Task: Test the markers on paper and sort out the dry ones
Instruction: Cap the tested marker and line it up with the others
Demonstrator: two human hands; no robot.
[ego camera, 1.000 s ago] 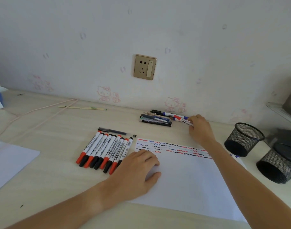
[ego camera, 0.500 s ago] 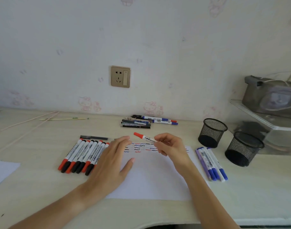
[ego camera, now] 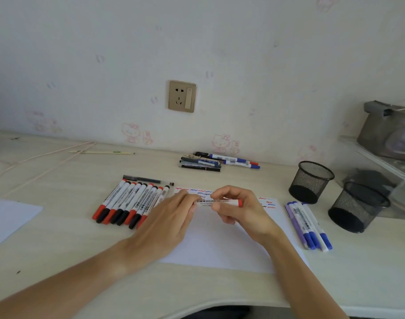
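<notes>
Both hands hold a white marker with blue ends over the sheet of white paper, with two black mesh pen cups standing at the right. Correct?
Not quite. The head view shows the white marker has red ends, not blue. Otherwise right: the left hand and right hand hold it over the sheet of white paper, with two black mesh pen cups at the right.

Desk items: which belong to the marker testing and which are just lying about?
Job:
- red whiteboard marker, held by right hand and left hand
- test paper with squiggles
- red and black marker row
- blue marker group
- pen pile
- two mesh cups

Lying about:
- wall socket
- cord
- spare sheet
</notes>
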